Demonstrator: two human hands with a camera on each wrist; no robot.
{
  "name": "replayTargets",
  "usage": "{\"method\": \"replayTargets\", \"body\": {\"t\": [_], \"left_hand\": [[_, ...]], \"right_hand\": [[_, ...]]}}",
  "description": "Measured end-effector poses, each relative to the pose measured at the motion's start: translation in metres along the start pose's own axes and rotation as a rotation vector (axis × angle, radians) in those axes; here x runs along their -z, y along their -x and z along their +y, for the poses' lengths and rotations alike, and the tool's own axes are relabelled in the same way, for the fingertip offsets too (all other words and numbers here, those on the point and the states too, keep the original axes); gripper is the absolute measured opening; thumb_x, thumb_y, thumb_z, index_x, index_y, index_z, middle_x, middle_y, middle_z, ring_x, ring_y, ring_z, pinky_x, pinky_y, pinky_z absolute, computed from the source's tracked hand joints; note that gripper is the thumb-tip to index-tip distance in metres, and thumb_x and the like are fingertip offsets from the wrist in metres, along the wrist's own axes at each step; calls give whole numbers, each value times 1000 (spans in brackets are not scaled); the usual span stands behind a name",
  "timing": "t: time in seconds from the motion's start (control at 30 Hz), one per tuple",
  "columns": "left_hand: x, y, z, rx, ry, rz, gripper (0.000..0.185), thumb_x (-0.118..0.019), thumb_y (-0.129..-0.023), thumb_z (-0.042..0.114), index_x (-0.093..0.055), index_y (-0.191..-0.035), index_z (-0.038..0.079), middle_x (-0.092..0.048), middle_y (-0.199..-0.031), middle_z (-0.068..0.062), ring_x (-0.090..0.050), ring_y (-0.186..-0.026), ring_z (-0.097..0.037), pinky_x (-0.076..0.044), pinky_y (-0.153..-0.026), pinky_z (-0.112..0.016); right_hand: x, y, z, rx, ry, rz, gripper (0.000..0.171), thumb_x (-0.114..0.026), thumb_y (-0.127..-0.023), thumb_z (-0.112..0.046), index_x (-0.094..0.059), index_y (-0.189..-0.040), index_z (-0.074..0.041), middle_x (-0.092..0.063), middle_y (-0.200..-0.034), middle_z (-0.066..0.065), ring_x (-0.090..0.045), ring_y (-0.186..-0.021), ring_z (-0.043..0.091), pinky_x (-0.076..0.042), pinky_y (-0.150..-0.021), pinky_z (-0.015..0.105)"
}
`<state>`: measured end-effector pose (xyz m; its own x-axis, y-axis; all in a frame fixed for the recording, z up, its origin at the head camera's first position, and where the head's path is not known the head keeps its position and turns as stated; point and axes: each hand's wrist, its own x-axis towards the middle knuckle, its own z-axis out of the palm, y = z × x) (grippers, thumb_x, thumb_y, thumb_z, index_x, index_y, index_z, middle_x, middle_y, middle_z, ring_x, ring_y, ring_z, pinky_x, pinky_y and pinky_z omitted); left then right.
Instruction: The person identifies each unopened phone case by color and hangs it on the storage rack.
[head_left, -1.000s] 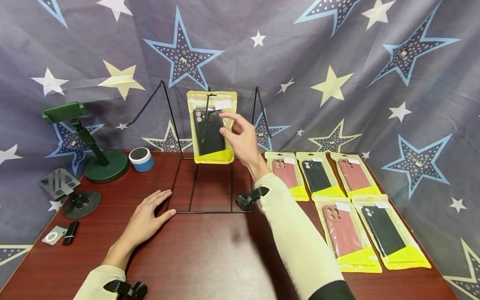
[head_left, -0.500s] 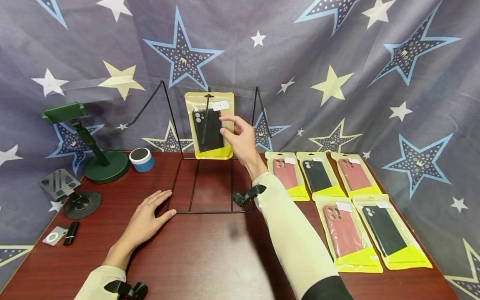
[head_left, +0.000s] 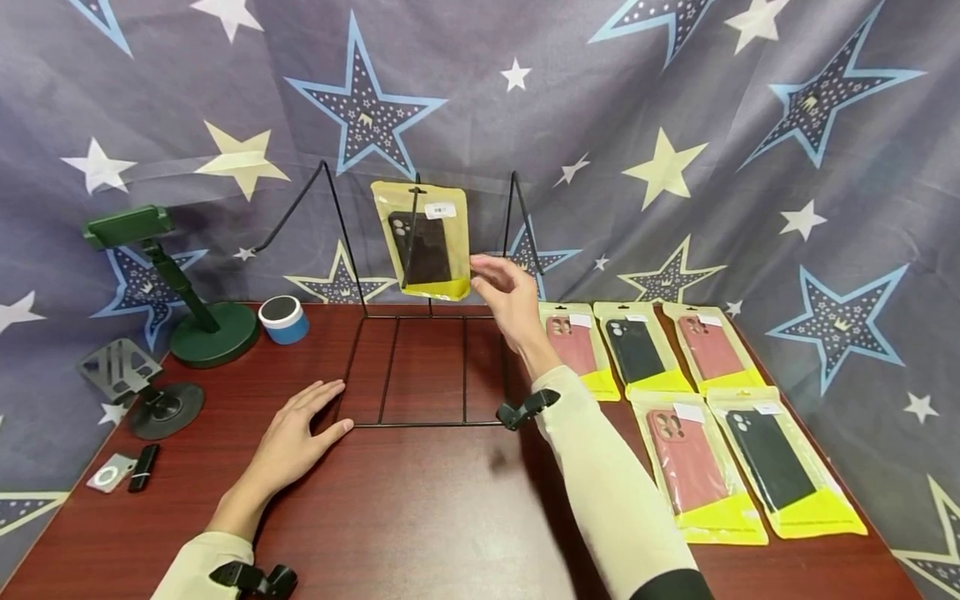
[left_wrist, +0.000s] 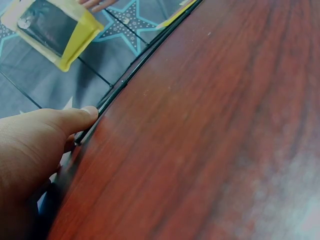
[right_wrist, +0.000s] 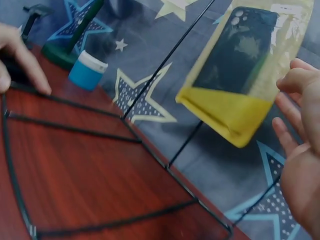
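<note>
A black phone case in a clear and yellow pouch [head_left: 422, 250] hangs by its top hole from the middle hook of a black wire rack [head_left: 420, 425]. The pouch tilts a little, its lower end swung to the right. Beside its right edge is my right hand [head_left: 513, 304], thumb and fingers apart and loosely bent, gripping nothing. Whether a fingertip grazes the pouch edge [right_wrist: 270, 107], I cannot tell. My left hand [head_left: 296, 437] rests at the rack's front left corner, fingers extended; in the left wrist view its thumb [left_wrist: 82, 119] lies against the front rod.
Several pouched phone cases lie at the right, including a pink case [head_left: 686, 458] and a black case [head_left: 768, 458]. On the left stand a green phone stand [head_left: 213, 333], a blue and white round container [head_left: 283, 319] and a grey stand [head_left: 161, 408]. A starry curtain hangs behind.
My right hand has come off the pouch and moved right and slightly down. The pouch has swung back on the hook, its lower end higher. My left hand stays put.
</note>
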<state>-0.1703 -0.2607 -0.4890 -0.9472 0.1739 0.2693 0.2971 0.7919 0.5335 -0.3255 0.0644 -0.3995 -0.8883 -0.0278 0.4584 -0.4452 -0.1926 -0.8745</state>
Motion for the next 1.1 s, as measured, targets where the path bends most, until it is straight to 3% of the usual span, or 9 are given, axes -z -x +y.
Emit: {"method": "replayTargets", "body": {"t": [0.1,0.17,0.3,0.4,0.53,0.7,0.77,0.93,1.1], "left_hand": [[0,0,-1,-3,1,-1,63,-76,-94,33,-57,-146,4,-55,-151,-22,-42,-145,-48,-34,-112,-69],[0,0,-1,-6,0,4,63,-76,-94,32,-57,-146,4,-55,-150,-22,-43,-144,-48,-34,-112,-69],[0,0,-2,-12,-4,10,62,-77,-93,31,-58,-145,3,-56,-150,-22,-43,-144,-48,-35,-112,-68],[0,1,-2,-15,-9,12,62,-78,-93,31,-58,-145,4,-57,-149,-21,-44,-144,-48,-35,-112,-68],[-1,1,-3,-11,-3,7,62,-77,-93,31,-58,-145,4,-56,-150,-21,-43,-145,-47,-34,-113,-68],[-1,1,-3,-15,-5,11,62,-77,-93,32,-58,-145,4,-56,-150,-22,-43,-144,-48,-35,-112,-68],[-1,1,-2,-19,-5,16,62,-78,-93,31,-58,-145,3,-57,-149,-22,-44,-144,-49,-36,-112,-68],[-1,1,-1,-26,-1,20,62,-78,-92,31,-58,-144,2,-57,-148,-22,-44,-143,-49,-36,-111,-68],[-3,0,-2,-24,-2,16,62,-77,-93,31,-58,-144,3,-57,-149,-23,-44,-143,-49,-36,-111,-68]], "right_hand": [[13,11,-3,-9,21,-46,32,-66,-90,15,-65,-122,14,-66,-127,36,-70,-117,35,-58,-92,20],[22,19,-8,-24,44,-80,33,-67,-91,13,-65,-124,12,-66,-126,36,-68,-118,41,-58,-92,21],[44,37,-18,-49,69,-148,35,-66,-92,11,-63,-127,12,-65,-128,36,-72,-115,31,-59,-96,24],[63,51,-27,-59,114,-191,35,-66,-93,10,-63,-128,11,-69,-126,29,-73,-114,23,-58,-97,25],[93,69,-41,-52,210,-243,37,-66,-94,9,-62,-131,9,-73,-124,20,-72,-116,23,-58,-98,24],[136,94,-59,-56,326,-267,40,-66,-95,6,-61,-134,9,-67,-128,31,-71,-118,22,-57,-98,22],[155,105,-64,-82,374,-257,40,-67,-96,4,-61,-135,6,-70,-128,25,-71,-117,18,-57,-97,21],[199,133,-73,-149,486,-229,42,-66,-98,0,-60,-139,0,-73,-125,-6,-70,-116,9,-57,-90,17],[236,161,-84,-183,565,-196,44,-68,-98,-1,-58,-141,2,-71,-124,-18,-71,-113,5,-59,-85,17]]}}
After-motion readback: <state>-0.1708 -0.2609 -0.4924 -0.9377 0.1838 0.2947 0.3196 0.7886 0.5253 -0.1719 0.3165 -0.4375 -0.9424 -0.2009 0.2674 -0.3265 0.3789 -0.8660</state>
